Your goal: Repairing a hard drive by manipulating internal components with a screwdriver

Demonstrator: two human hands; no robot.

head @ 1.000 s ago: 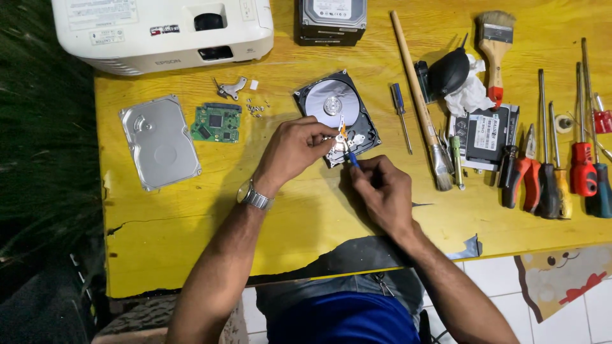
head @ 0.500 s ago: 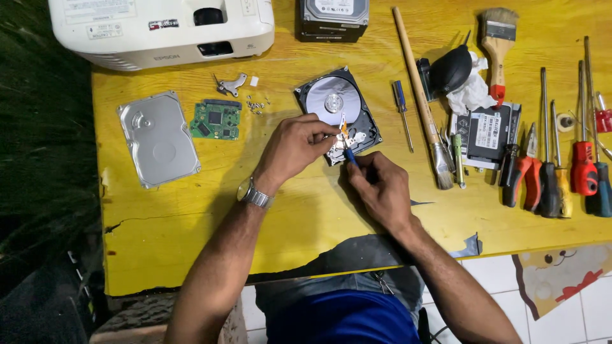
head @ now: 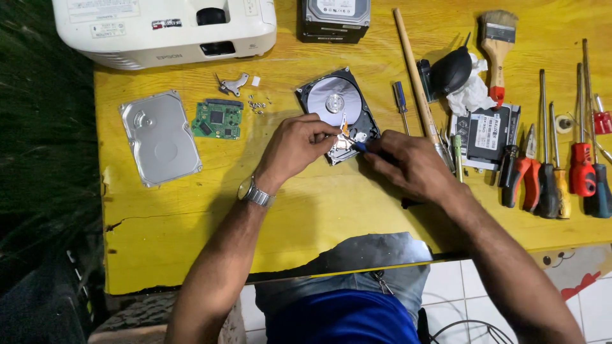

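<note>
The opened hard drive (head: 339,114) lies near the middle of the yellow surface (head: 331,210), its dark metal case tilted and its round mirror-bright platter bare. The left hand (head: 294,148) rests at the drive's near corner, its fingers pinched together on the small silvery parts by the orange arm; what exactly they grip cannot be told. The right hand (head: 411,167) is closed around a small screwdriver (head: 361,147) with a blue handle, its tip at that same corner. A steel wristwatch (head: 255,192) sits on the left wrist.

Compared with half a second ago, both hands stay at the same corner of the drive with barely any shift, and the drive lies where it lay.

To the left are a green circuit board (head: 217,119), a dull silver drive lid (head: 159,136) with rounded corners, a small metal bracket (head: 232,83) and loose screws (head: 257,104). At the far edge stand a white plastic projector (head: 166,28) with pale rectangular labels on top and a second drive (head: 335,18) bearing a white label. To the right lie a long wooden stick (head: 414,70), a black rubber blower (head: 450,71) on crumpled tissue, a wooden-handled paintbrush (head: 496,48), a flat black drive (head: 486,135) with white stickers, red-handled pliers (head: 524,175) and a row of screwdrivers (head: 583,165).
</note>
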